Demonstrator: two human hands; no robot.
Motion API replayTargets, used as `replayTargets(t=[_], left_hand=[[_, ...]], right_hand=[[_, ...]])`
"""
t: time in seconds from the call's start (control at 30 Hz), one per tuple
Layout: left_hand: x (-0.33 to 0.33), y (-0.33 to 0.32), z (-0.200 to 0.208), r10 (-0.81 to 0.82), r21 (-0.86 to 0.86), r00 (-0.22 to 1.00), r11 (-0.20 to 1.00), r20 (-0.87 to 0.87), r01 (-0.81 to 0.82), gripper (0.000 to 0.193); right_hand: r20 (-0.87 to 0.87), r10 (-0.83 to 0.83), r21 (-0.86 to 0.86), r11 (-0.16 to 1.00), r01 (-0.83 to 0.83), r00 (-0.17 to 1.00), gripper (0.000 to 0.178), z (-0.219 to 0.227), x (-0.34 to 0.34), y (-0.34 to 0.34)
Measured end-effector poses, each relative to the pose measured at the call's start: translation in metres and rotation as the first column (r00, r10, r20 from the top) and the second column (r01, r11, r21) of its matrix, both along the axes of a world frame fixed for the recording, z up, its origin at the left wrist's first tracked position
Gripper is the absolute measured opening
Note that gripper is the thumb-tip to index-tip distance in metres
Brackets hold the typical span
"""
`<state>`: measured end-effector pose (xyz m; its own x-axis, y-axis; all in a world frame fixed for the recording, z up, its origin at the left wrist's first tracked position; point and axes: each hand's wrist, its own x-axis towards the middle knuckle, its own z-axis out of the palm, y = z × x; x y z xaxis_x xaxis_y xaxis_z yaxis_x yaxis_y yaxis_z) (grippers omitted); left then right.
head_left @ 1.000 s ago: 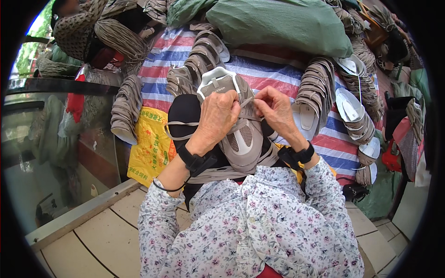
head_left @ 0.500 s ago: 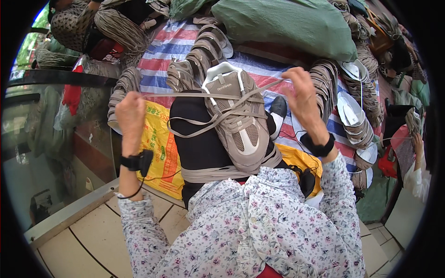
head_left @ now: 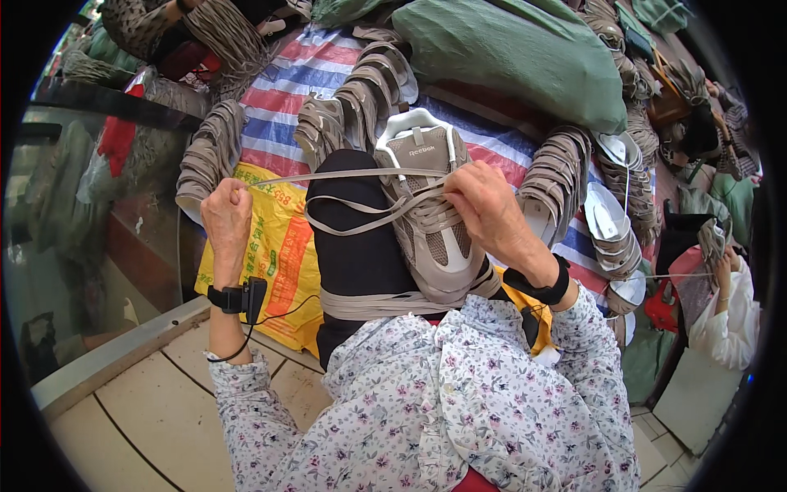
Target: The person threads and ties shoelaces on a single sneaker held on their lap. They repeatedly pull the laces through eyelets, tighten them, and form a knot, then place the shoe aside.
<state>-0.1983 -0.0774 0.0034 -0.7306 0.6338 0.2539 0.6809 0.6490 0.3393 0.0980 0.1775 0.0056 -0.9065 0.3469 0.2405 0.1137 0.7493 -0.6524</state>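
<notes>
A taupe and white sneaker upper (head_left: 429, 235) lies across my dark-trousered lap, its toe toward me. One flat beige shoelace (head_left: 336, 175) stretches taut from its eyelets to my left hand (head_left: 227, 217), whose closed fingers pinch it well left of the upper. My right hand (head_left: 496, 215) is closed on lace at the right eyelet row, over the upper; its fingertips are partly hidden. Another loop of lace hangs over my left thigh. More beige laces (head_left: 369, 304) lie in a bundle across my lap, below the toe.
Rows of nested shoe uppers (head_left: 209, 156) stand on a striped plastic sheet (head_left: 283, 102). A large green sack (head_left: 512, 61) lies at the far side. A yellow printed bag (head_left: 275, 262) is beside my left leg, near a glass panel (head_left: 98, 246). Another person's hand (head_left: 725, 266) works at the right.
My right hand has moved left and down from beyond the upper's right side to its eyelets, drawing in the lace it held out. My left hand is slightly lower, still holding its lace.
</notes>
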Motion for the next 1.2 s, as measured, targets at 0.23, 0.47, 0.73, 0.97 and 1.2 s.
replayTargets(t=[0.23, 0.47, 0.73, 0.97, 1.2], left_hand=[[-0.059, -0.046, -0.005, 0.114, -0.043, 0.979, 0.991, -0.172, -0.123, 0.017], [-0.127, -0.138, -0.004, 0.303, -0.168, 0.919, 0.922, -0.251, -0.349, 0.021], [-0.17, -0.218, 0.009, 0.415, -0.22, 0.842, 0.836, -0.345, -0.502, 0.019], [-0.108, -0.121, 0.026, 0.3, 0.055, 0.946, 0.954, -0.124, -0.295, 0.017], [0.11, 0.039, 0.022, -0.431, 0.29, 0.765, 0.9, 0.478, 0.326, 0.014]], right_hand=[[0.13, 0.06, -0.832, 0.549, 0.076, 0.99, 0.009, 0.007, 0.006, 0.034], [0.124, 0.055, -0.882, 0.464, 0.085, 0.991, 0.018, 0.014, 0.011, 0.047], [0.006, -0.035, -0.603, 0.797, 0.032, 0.999, 0.019, 0.0, -0.002, 0.039], [-0.008, 0.026, -0.208, 0.978, -0.027, 1.0, 0.017, 0.005, -0.011, 0.028], [-0.035, 0.014, -0.197, 0.98, -0.02, 0.999, 0.013, 0.009, -0.013, 0.022]])
